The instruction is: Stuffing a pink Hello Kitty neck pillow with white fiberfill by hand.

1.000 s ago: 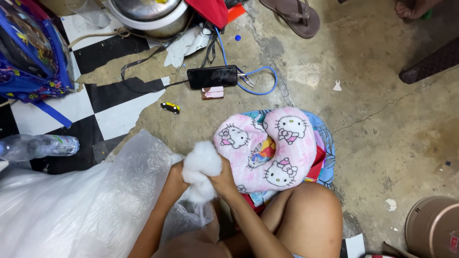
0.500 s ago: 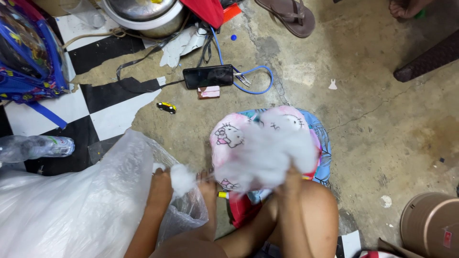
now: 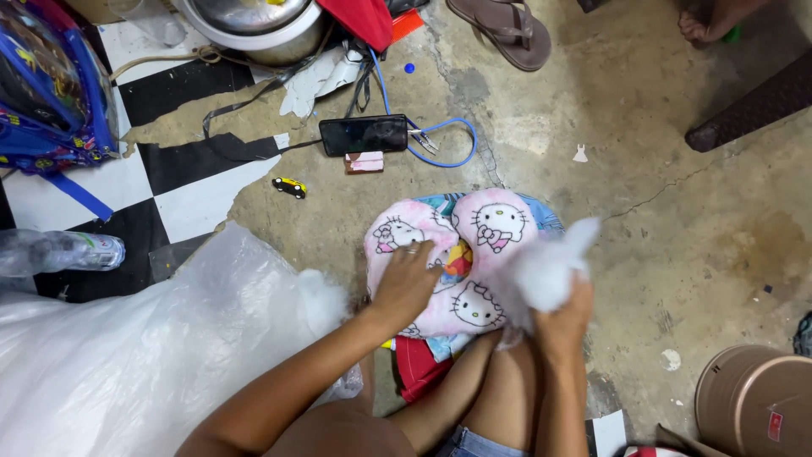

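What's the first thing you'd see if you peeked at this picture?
The pink cartoon-cat pillow in the middle of the cracked concrete floor, with the left hand pressing on it. Beside it, the right hand holds a clump of white stuffing. A big clear plastic bag fills the lower left.

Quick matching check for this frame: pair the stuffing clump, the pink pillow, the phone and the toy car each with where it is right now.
Things:
1. stuffing clump
2. pink pillow
3. phone
4. toy car

Places:
A. on bare concrete by the tile edge
B. under the left hand
C. held in the right hand
D. next to the blue cable

Pairs: 1-C, 2-B, 3-D, 4-A
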